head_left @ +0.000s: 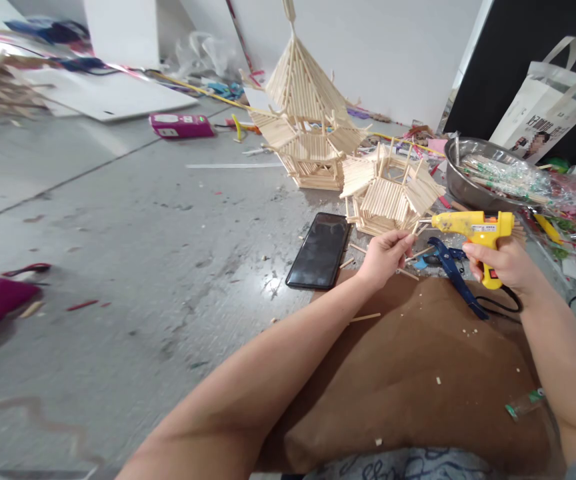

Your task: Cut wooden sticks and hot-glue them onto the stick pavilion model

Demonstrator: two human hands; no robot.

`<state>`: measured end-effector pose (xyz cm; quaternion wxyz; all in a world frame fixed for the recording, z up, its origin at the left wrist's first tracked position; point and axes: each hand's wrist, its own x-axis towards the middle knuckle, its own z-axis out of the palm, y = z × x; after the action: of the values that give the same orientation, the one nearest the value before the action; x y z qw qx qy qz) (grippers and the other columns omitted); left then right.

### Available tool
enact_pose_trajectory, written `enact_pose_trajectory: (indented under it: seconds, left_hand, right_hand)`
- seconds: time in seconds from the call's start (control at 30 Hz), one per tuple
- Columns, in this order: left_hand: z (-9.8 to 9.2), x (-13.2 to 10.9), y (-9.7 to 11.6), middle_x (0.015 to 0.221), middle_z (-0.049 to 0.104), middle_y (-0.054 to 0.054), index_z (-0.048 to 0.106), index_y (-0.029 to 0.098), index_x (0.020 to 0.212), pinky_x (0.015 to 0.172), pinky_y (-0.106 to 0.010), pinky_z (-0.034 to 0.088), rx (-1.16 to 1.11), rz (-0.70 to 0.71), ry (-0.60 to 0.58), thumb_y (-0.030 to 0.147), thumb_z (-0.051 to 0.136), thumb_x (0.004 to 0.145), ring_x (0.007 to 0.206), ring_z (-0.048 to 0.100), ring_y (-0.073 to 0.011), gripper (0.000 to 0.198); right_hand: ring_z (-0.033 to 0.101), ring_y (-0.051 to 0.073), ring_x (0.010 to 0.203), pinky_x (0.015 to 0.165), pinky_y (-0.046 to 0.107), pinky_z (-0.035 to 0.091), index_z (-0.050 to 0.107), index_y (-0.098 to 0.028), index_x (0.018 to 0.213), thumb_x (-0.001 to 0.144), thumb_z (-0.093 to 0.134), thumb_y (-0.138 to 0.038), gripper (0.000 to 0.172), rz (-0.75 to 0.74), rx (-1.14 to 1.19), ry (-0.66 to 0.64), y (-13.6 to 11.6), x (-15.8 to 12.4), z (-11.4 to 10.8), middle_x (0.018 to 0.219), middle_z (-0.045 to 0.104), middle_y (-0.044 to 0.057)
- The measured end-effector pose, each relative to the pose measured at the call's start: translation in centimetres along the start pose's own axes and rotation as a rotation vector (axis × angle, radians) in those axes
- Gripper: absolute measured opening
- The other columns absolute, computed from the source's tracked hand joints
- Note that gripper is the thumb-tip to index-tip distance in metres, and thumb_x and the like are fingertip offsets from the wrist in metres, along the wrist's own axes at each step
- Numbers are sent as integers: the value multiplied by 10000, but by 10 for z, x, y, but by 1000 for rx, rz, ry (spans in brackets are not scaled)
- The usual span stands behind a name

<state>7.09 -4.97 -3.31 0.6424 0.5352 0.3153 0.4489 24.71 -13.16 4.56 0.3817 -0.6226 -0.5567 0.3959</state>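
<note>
My right hand [501, 261] is wrapped round the grip of a yellow hot glue gun [468, 225], whose nozzle points left. Between the fingertips of my left hand [388, 255] is a thin wooden stick [415, 228], right by the nozzle. Just beyond stands a small stick-built pavilion [388, 197] with a sloping roof and an opening on top. A taller pagoda of the same sticks [311, 127] rises behind it. Blue-handled cutters [453, 273] lie below the glue gun. Loose sticks [365, 317] are scattered near my left hand.
A black phone [319, 252] lies left of my left hand. At the right are a metal bowl [461, 190] of wrapped sticks and a white bag [533, 100]. Brown cloth [393, 387] covers the near side. Purple devices [181, 125] sit further left.
</note>
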Motion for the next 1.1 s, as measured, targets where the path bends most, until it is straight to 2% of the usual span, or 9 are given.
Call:
enact_pose_trajectory:
  seconds: [0.73, 1.1]
  left_hand:
    - [-1, 2, 2, 482, 502, 55, 593, 139, 686, 354, -162, 264, -28, -1, 2, 403, 627, 683, 339, 382, -12, 266]
    - [-3, 10, 7, 455, 495, 52, 567, 130, 648, 349, -169, 265, -223, -157, 27, 363, 663, 666, 326, 384, -18, 253]
  right_hand:
    - [447, 89, 332, 370, 229, 311, 473, -179, 650, 705, 605, -350, 223, 23, 23, 15, 1, -1, 1, 414, 465, -54]
    - [443, 87, 358, 398, 241, 337, 488, -179, 577, 705, 597, -364, 251, 25, 75, 40, 4, -7, 1, 412, 480, -36]
